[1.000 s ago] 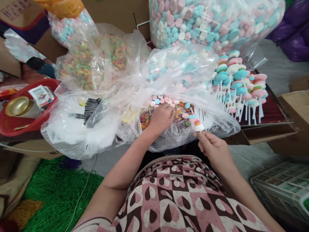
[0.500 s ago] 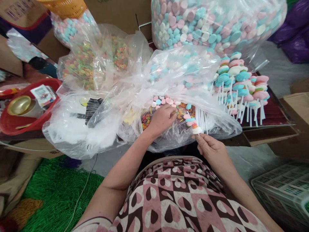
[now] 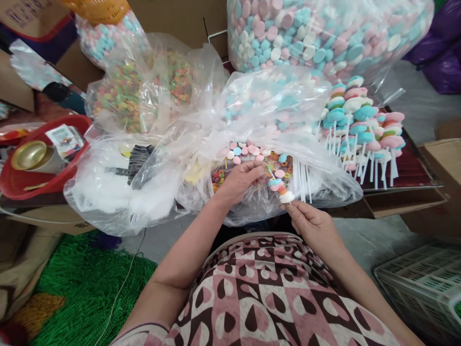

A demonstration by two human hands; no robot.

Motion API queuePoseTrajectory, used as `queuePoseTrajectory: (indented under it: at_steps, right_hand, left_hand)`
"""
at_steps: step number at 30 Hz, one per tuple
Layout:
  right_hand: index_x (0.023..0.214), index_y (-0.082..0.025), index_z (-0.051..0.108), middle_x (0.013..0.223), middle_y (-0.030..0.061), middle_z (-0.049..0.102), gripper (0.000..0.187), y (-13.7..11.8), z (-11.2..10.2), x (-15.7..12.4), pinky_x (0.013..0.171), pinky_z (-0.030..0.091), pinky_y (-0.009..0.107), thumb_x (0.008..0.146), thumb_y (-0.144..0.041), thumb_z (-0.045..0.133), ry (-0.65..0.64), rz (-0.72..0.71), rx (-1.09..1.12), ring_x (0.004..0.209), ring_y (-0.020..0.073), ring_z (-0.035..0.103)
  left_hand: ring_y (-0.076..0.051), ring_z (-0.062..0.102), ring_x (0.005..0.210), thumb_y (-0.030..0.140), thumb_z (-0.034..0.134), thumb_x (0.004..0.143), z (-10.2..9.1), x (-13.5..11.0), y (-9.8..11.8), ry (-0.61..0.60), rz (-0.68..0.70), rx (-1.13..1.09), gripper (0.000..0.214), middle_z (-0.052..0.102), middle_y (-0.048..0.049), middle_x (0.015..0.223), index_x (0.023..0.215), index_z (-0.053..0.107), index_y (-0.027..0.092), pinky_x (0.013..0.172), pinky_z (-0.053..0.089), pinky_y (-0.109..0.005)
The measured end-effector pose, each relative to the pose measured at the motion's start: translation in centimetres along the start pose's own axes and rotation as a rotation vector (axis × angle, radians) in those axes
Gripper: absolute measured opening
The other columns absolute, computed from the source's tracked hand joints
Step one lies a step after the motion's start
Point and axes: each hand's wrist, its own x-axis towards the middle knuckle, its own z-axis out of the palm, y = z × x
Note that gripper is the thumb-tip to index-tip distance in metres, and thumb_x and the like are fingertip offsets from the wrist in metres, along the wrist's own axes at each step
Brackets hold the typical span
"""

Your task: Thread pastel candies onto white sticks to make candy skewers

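Observation:
My right hand (image 3: 310,219) pinches the lower end of a candy skewer (image 3: 276,185), which tilts up and to the left. White, orange, pink and blue sweets are threaded on it, and its tip is bare. At that tip, my left hand (image 3: 242,181) has thumb and fingers closed on a small greenish gummy ring (image 3: 269,166). Beneath the hands, loose gummy rings (image 3: 218,179) and pink, white and blue marshmallows (image 3: 252,150) lie in an opened plastic bag (image 3: 201,192). White sticks (image 3: 301,180) lie in a row just right of the skewer.
Finished-looking marshmallow skewers (image 3: 360,120) are piled on the right. Behind stand a large bag of marshmallows (image 3: 324,38) and a bag of gummy rings (image 3: 126,96). At left is a red basin (image 3: 10,185) with a golden bowl (image 3: 29,156). A plastic crate (image 3: 421,278) sits at lower right.
My right hand has moved slightly left with the skewer, bringing its tip to my left hand. The left hand has lifted from the loose sweets with a gummy ring in its fingers.

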Motion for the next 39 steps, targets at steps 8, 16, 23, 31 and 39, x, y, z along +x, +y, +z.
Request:
queuePoseTrajectory:
  at_steps: [8,16,23,31,39]
  right_hand:
    - [0.085,-0.017,0.070,0.045,-0.0056,0.037,0.041,-1.0,0.1,-0.4,0.040,0.020,0.024,0.081,-0.057,0.060,-0.022,0.140,0.177,0.042,0.0101,0.030]
    - [0.091,-0.017,0.071,0.049,-0.0045,0.044,0.037,0.2,1.2,0.5,0.045,0.025,0.024,0.083,-0.052,0.062,0.027,0.051,0.232,0.046,0.0110,0.036]
    - [0.086,-0.018,0.071,0.046,-0.0052,0.041,0.039,0.0,0.9,0.1,0.044,0.023,0.025,0.080,-0.055,0.063,-0.031,0.119,0.219,0.043,0.0114,0.034]
    - [0.090,-0.016,0.071,0.041,-0.0065,0.039,0.046,-0.3,0.8,-0.2,0.039,0.019,0.024,0.080,-0.059,0.061,-0.064,0.150,0.228,0.038,0.0093,0.029]
    - [0.078,-0.018,0.072,0.051,-0.0030,0.047,0.037,1.1,1.4,0.2,0.042,0.022,0.023,0.078,-0.055,0.067,-0.008,0.103,0.280,0.046,0.0094,0.034]
  left_hand:
    - [-0.009,0.053,0.069,0.032,0.063,0.079,0.4,-0.7,0.4,0.011,0.144,0.250,0.017,0.061,0.0024,0.074,0.083,0.063,0.016,0.070,0.042,-0.023]
    - [-0.008,0.051,0.062,0.044,0.075,0.071,0.9,-1.1,-0.2,-0.007,0.025,0.006,0.032,0.065,0.0003,0.074,0.085,0.069,0.016,0.060,0.040,-0.023]
    - [-0.009,0.052,0.068,0.049,0.078,0.067,0.3,-0.7,-0.2,0.038,0.054,-0.099,0.035,0.066,-0.0009,0.077,0.081,0.073,0.018,0.062,0.039,-0.025]
    - [-0.008,0.053,0.071,0.041,0.078,0.071,0.6,-1.0,-0.6,-0.042,0.077,-0.076,0.026,0.063,0.0026,0.078,0.081,0.071,0.018,0.070,0.041,-0.024]
    - [-0.010,0.053,0.068,0.044,0.077,0.072,1.8,-2.0,-1.0,-0.192,-0.027,-0.056,0.029,0.060,0.0000,0.074,0.079,0.068,0.018,0.070,0.043,-0.028]
